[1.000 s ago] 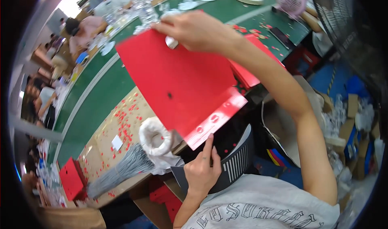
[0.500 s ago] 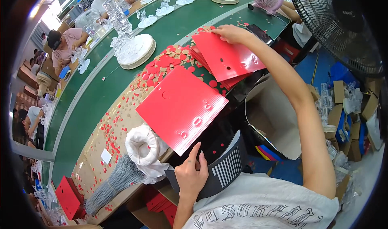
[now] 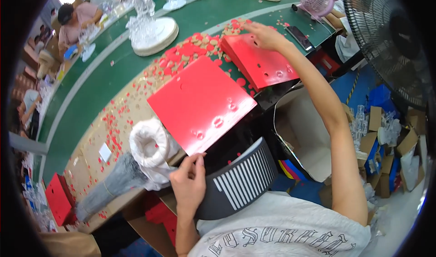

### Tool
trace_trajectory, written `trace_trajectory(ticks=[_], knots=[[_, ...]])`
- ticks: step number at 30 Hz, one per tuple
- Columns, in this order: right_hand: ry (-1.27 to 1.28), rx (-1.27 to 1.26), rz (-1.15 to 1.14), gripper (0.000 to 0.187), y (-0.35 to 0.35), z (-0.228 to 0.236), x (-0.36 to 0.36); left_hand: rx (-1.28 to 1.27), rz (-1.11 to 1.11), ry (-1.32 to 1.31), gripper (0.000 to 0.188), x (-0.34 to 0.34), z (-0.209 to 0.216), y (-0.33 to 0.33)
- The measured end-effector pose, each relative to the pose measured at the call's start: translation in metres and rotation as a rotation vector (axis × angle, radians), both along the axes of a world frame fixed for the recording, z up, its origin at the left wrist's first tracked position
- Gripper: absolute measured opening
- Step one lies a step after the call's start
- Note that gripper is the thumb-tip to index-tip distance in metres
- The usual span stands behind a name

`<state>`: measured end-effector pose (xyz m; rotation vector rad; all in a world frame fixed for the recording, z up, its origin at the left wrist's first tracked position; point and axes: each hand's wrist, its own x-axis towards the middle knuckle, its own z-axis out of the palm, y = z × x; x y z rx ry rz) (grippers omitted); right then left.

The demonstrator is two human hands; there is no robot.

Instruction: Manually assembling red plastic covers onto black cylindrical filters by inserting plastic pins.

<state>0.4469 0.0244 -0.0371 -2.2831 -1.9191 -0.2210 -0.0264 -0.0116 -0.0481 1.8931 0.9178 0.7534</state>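
Red card sheet (image 3: pixel 200 102) at centre; red stack (image 3: pixel 261 61) at 1 o'clock. Green table (image 3: pixel 91 89). Black basket (image 3: pixel 240 184), white-slotted, at 6 o'clock. Pink fan (image 3: pixel 318 0).
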Motion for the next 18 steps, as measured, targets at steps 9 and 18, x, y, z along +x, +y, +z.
trace_trajectory(ticks=[9, 18], knots=[[0.469, 0.168, 0.742, 0.04, -0.096, 0.054, -0.274, -0.226, 0.134, -0.043, 0.014, 0.002, 0.002, 0.022], [0.644, 0.285, 0.425, 0.032, -0.15, -0.004, -0.328, -0.235, 0.232, -0.165, 0.015, 0.002, 0.007, 0.006]])
